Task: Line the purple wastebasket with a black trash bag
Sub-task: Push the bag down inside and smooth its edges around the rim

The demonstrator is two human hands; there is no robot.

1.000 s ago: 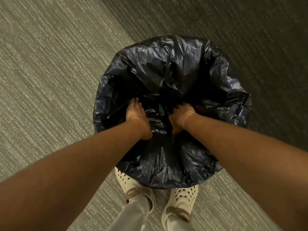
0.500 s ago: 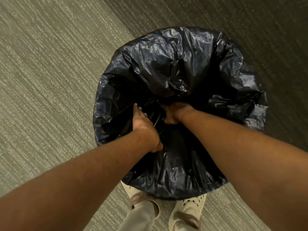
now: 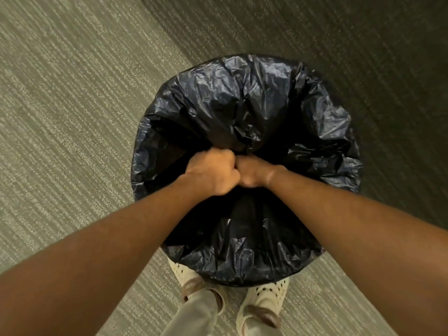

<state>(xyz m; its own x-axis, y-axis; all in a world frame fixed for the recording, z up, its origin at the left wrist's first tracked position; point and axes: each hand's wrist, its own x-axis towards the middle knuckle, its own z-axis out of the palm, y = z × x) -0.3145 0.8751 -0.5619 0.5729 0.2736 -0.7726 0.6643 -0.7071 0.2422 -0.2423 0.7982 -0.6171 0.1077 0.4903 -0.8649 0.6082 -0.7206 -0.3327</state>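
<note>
Hands (image 3: 236,173) together over bag (image 3: 254,100)

Carpeted floor (image 3: 72,117), grey-green with fine ribbed striping, darkening toward the upper right. Standing on it: black trash bag (image 3: 242,105), bulging round; two cream perforated clogs (image 3: 264,299), just beside the bag's near edge.

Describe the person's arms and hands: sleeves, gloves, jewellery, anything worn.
Both forearms are bare as far as the frame shows, with no sleeves in view. The left hand and right hand wear no gloves. No watch, bracelet or ring is visible, though the fingers are mostly hidden.
</note>
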